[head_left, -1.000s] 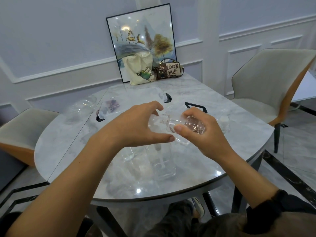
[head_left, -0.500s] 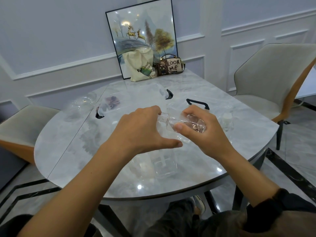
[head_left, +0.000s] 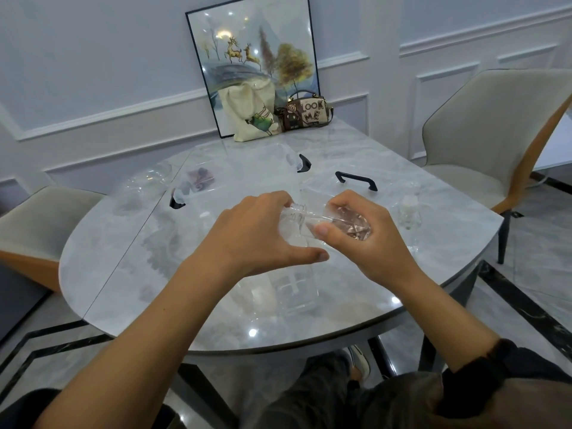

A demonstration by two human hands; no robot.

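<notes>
Our grey marble table (head_left: 123, 274) carries a clear square plastic container (head_left: 295, 292), a cream canvas tote bag (head_left: 252, 114) — and a brown handbag (head_left: 305, 114).

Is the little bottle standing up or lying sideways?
Sideways. The right hand holds the clear bottle tipped over above the table, with its threaded neck pointing at the left hand.

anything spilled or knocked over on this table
No spill shows on the table. The small clear bottle in the right hand is tipped deliberately, neck toward the clear container that the left hand grips. One oddity: a clear plastic bottle seems to lie on its side at the far left.
</notes>
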